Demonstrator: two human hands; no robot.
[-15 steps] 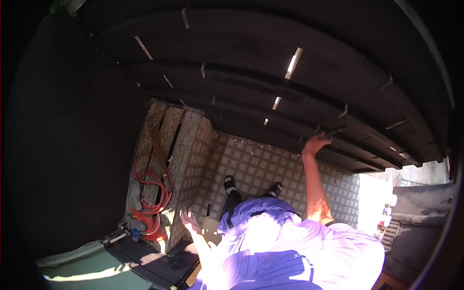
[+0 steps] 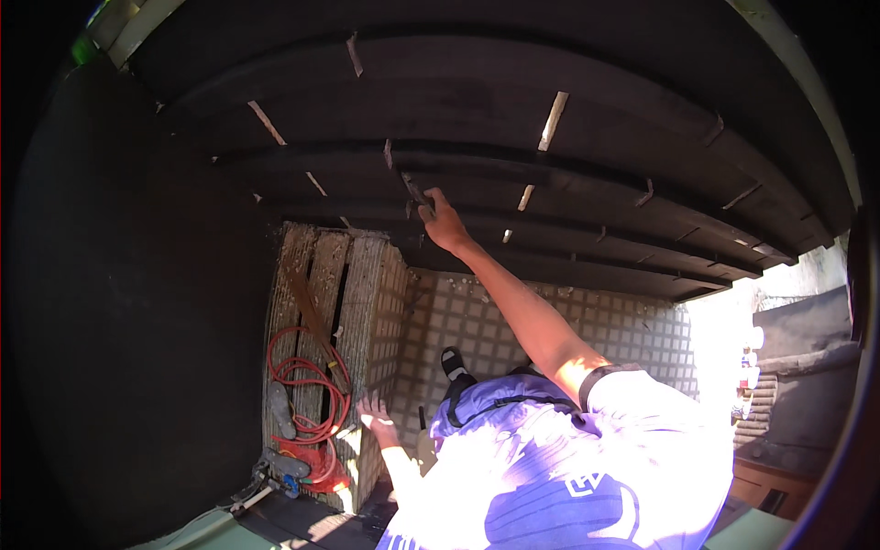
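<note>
My right hand (image 2: 445, 222) reaches up to the dark wooden planks (image 2: 568, 192) overhead, arm stretched out. Its fingers are closed around a thin dark tool (image 2: 416, 194) whose tip touches the edge of a plank. My left hand (image 2: 374, 410) hangs low with the fingers spread and nothing in it, beside the edge of a weathered wooden pallet (image 2: 362, 275). My purple and white shirt (image 2: 568, 467) fills the lower middle of the view.
A coiled red cable (image 2: 295, 380) lies on the pallet, with a red device (image 2: 307, 458) below it. A tiled floor (image 2: 477, 316) and my dark shoe (image 2: 451, 360) lie underneath. A dark wall (image 2: 137, 321) closes the left; grey stacked tiles (image 2: 807, 367) stand at right.
My right hand has swung left and up along the planks from a spot further right. My left hand has shifted slightly up beside the pallet.
</note>
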